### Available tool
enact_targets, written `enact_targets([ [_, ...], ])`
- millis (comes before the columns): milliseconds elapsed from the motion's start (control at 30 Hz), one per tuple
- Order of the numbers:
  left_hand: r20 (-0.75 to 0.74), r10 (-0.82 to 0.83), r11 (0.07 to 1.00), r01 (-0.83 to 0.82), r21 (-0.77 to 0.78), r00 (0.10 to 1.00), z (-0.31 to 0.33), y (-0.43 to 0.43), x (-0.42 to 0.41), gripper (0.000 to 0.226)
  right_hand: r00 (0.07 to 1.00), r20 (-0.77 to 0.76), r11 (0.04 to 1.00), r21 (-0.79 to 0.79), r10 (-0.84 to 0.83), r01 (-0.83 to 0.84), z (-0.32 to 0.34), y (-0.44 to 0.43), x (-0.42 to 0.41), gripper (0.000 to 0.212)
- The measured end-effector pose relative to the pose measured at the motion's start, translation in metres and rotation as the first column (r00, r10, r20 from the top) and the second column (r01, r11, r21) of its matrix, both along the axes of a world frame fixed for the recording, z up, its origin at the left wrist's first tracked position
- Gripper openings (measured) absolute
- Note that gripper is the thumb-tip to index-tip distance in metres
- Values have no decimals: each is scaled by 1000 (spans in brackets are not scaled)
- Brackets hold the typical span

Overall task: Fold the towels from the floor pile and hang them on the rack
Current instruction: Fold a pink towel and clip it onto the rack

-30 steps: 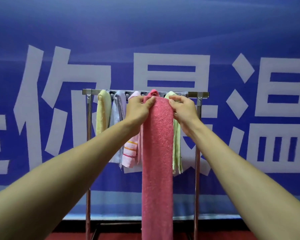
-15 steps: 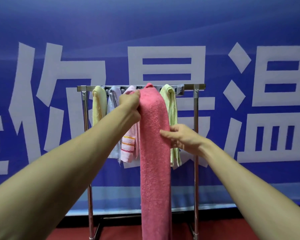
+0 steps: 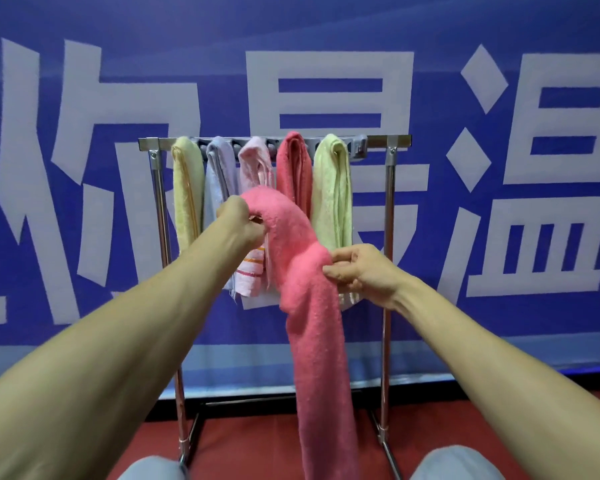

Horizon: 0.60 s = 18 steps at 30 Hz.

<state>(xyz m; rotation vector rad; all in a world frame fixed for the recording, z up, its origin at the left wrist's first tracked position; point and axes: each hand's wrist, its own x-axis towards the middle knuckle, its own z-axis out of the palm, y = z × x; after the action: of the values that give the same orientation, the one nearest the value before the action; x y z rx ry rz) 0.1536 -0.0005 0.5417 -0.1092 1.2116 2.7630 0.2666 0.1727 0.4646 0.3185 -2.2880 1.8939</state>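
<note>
Head view, the only one.

- Pink towel [image 3: 312, 306]: off the rack [image 3: 388, 209], held in the air in front of it, lower than the top bar. It is a long narrow strip. The upper part arches between the two hands, and the rest hangs straight down nearly to the red floor [image 3: 250, 441]. Long axis is vertical, at right angles to the bar.
- Left hand [image 3: 239, 221]: higher and nearer the bar, fingers curled round the towel's top end.
- Right hand [image 3: 364, 270]: lower and to the right, pinching the strip's edge between thumb and fingertips where it bunches.
- The coming move likely turns on this: the bar lies up and ahead of both hands. The top end has to rise over it, led by the left hand.
- The bar already carries five folded towels side by side: a yellow towel [image 3: 187, 188], a lavender towel [image 3: 219, 178], a pale pink striped towel [image 3: 255, 168], a coral towel [image 3: 293, 171] and a light green towel [image 3: 331, 192]. The only bare bar I can see is a short stretch right of the green one.
- Materials: looped terry with a nubby nap, limp, folding wherever it is unsupported. It should drape and grip the bar well. The rack is polished metal tube, with a grey plastic strip along the top.
- The floor pile is out of view. Behind is a blue banner [image 3: 84, 81] with white characters.
</note>
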Motion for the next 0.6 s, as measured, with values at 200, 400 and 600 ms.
enact_targets([
  [200,10,-342,841,311,-442,940,-91,12,-21,37,976,-20,949,-239,-216,205,19,-15,-17,20],
  [400,-18,-415,667,290,-686,910,-115,2,12,65,958,-16,891,-371,-287,261,38,-18,-24,11],
  [600,-304,-388,515,-68,-854,870,-111,-5,34,73,954,72,787,-549,-290,280,44,-12,-34,12],
])
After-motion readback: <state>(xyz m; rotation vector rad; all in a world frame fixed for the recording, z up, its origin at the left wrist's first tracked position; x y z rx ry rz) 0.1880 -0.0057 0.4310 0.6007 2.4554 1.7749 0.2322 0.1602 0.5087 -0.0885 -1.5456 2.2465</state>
